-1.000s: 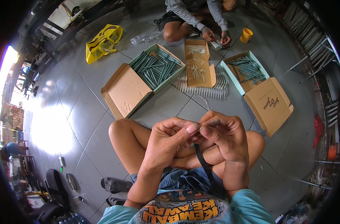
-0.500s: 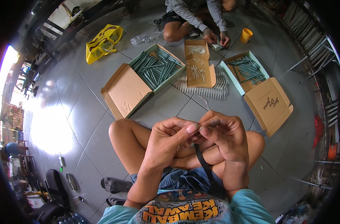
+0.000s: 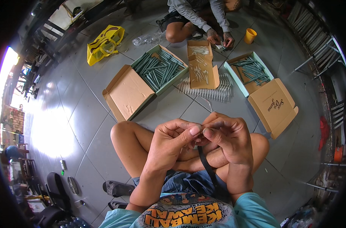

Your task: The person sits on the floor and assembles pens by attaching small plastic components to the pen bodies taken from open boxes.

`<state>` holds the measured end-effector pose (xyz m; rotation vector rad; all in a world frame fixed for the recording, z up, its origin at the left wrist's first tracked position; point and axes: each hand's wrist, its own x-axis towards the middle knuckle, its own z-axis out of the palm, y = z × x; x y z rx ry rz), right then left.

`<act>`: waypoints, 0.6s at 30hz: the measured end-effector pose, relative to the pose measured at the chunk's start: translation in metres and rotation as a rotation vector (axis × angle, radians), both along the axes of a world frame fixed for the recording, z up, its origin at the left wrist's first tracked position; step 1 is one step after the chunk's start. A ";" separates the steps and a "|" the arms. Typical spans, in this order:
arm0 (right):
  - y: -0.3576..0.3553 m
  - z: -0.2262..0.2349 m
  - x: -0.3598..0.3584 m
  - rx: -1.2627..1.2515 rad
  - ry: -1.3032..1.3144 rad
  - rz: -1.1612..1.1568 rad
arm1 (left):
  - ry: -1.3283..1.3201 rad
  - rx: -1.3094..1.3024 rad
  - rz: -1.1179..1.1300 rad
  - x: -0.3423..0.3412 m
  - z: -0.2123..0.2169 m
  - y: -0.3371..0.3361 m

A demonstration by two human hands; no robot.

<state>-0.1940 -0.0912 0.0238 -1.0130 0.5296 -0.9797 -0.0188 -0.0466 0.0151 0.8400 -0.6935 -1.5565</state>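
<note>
My left hand [image 3: 168, 144] and my right hand [image 3: 233, 142] meet above my crossed legs, thumbs and fingertips pinched close together. Whatever lies between the fingertips is too small and too covered to make out. A black strap [image 3: 206, 163] hangs below the hands toward my lap. Just beyond my hands, a row of thin clear pointed pieces [image 3: 209, 94] lies on the floor. Behind it, partly over the row, sits an open cardboard box [image 3: 216, 79] with small white sticks [image 3: 199, 73] in it.
Dark green sticks fill an open box [image 3: 129, 91] at left and lie in another [image 3: 273, 106] at right. Across from me, a person's hands [image 3: 220, 39] work at something small. Nearby are a yellow bag [image 3: 100, 49], clear plastic [image 3: 148, 38] and an orange cup [image 3: 250, 36].
</note>
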 end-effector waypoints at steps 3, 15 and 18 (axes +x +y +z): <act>-0.001 -0.001 -0.001 -0.015 0.009 0.001 | 0.004 0.004 0.000 0.000 0.000 0.000; 0.001 0.001 0.002 0.003 0.014 -0.005 | -0.013 0.016 0.009 0.001 0.000 0.001; 0.000 -0.001 0.002 0.000 0.019 -0.004 | -0.008 0.013 0.007 0.002 -0.002 0.001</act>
